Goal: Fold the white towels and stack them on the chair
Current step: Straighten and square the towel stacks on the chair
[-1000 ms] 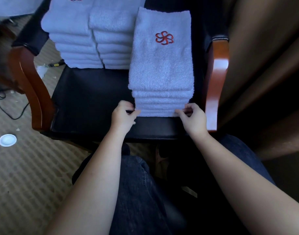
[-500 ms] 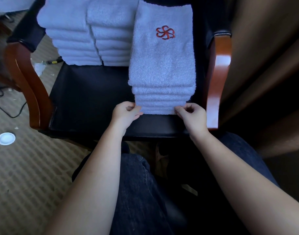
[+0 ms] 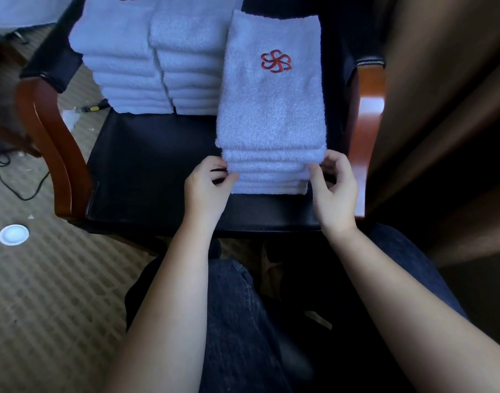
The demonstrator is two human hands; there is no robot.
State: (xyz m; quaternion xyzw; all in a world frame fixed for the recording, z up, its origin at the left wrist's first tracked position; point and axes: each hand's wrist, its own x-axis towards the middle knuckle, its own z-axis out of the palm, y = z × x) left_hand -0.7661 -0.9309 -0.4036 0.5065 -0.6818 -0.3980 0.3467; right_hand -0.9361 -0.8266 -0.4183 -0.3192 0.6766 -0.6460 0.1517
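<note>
Lower frame: the person is sitting facing the chair (image 3: 158,165), knees in dark jeans.

Centre frame: the left hand (image 3: 207,185) is pinching the lower left corner of the near stack (image 3: 271,114), thumb and fingers closed on the towel edges. The right hand (image 3: 335,188) is resting at the lower right corner, thumb touching the front edge and fingers loosely curled. Whether it is actually gripping cannot be told from this angle.

The near stack is sitting on the seat's right side, red emblem (image 3: 275,61) uppermost.

Upper left: the left rear stack (image 3: 121,52) and middle rear stack (image 3: 192,52) are standing side by side, touching.

Judgement: folding is looking largely done. No unfolded towel is showing, and only squaring the near stack's edges appears to be remaining.
</note>
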